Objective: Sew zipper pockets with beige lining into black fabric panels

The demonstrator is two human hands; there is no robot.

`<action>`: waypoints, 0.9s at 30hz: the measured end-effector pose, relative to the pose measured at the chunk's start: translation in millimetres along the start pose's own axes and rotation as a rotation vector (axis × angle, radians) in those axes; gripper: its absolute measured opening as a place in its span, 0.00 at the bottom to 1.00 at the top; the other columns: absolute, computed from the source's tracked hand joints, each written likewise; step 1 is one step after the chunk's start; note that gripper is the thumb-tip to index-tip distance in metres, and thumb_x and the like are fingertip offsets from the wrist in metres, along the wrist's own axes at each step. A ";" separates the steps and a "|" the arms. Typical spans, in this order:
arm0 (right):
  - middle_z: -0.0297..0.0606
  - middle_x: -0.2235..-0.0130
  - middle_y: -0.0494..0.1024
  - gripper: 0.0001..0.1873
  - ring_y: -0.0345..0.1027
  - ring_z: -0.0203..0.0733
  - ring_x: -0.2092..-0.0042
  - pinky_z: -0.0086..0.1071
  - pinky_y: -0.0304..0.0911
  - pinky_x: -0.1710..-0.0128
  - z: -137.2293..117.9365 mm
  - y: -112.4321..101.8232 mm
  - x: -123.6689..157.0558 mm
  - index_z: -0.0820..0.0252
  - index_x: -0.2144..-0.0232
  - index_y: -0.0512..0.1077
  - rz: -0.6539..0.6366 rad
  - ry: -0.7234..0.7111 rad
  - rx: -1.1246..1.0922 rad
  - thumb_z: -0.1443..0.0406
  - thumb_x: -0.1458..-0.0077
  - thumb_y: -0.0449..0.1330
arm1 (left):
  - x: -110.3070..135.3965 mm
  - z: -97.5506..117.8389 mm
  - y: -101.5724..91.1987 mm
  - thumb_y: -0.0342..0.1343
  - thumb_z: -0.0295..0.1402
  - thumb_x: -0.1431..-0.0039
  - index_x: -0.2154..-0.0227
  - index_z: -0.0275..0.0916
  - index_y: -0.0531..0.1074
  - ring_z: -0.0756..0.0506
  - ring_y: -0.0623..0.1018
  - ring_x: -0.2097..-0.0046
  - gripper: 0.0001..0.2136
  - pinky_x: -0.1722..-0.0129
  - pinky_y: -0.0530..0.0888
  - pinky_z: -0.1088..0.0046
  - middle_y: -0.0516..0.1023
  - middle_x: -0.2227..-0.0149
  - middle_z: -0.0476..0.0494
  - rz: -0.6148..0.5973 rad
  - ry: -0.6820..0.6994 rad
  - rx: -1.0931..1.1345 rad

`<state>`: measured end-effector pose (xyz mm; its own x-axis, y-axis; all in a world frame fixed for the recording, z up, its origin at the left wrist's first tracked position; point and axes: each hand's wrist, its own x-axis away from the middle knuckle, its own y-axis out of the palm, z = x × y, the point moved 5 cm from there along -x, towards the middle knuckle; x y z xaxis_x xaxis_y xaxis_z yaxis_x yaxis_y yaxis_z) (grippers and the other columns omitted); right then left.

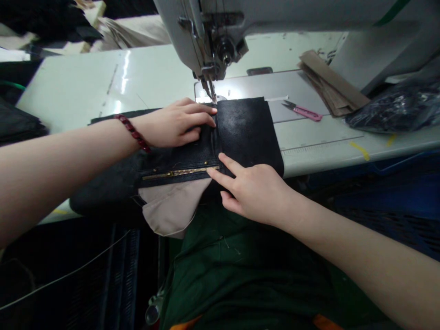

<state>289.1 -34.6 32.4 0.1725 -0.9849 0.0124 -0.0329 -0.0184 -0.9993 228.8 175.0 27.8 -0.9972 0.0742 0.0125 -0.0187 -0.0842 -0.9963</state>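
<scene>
A black fabric piece (245, 133) with a brass zipper (180, 173) and a beige lining flap (172, 208) lies on the sewing machine table (75, 87), its far edge under the needle (211, 94). My left hand (178, 123), with a red bead bracelet at the wrist, lies flat on the fabric just left of the seam, fingers stretched toward the needle. My right hand (252, 190) rests at the table's near edge, two fingers extended onto the fabric by the zipper's right end, the other fingers curled.
The sewing machine head (220, 32) hangs over the fabric. Pink thread snips (304, 111) lie to the right, then a stack of brown paper strips (332, 87) and a black plastic bag (398, 107). Dark cloth piles sit far left.
</scene>
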 end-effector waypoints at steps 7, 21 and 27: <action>0.48 0.32 0.59 0.29 0.77 0.48 0.64 0.36 0.61 0.75 0.6 0.8 0.6 0.52 0.34 0.60 0.013 0.004 -0.003 0.57 0.35 0.48 | 3.6 3.3 -0.7 0.41 0.34 0.33 0.46 0.36 0.70 0.42 0.60 0.38 0.19 0.34 0.57 0.50 0.56 0.32 0.47 -0.022 0.006 -0.008; 0.47 0.30 0.54 0.29 0.75 0.44 0.69 0.37 0.63 0.73 0.5 7.0 2.9 0.49 0.33 0.57 -0.004 0.020 0.001 0.58 0.35 0.46 | 24.2 34.4 1.6 0.45 0.30 0.33 0.39 0.50 0.66 0.40 0.60 0.32 0.22 0.33 0.62 0.55 0.57 0.31 0.46 0.029 0.054 0.136; 0.51 0.31 0.55 0.29 0.76 0.47 0.65 0.38 0.66 0.68 1.0 6.6 3.0 0.50 0.33 0.59 0.012 -0.003 -0.019 0.59 0.35 0.48 | 28.6 36.5 -1.0 0.46 0.29 0.33 0.38 0.50 0.66 0.36 0.54 0.30 0.22 0.34 0.60 0.49 0.46 0.28 0.45 -0.046 0.122 0.077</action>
<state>290.4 -37.5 25.8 0.1747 -0.9846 0.0006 -0.0537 -0.0101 -0.9985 197.6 141.0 32.3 -0.9791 0.1990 0.0426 -0.0740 -0.1534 -0.9854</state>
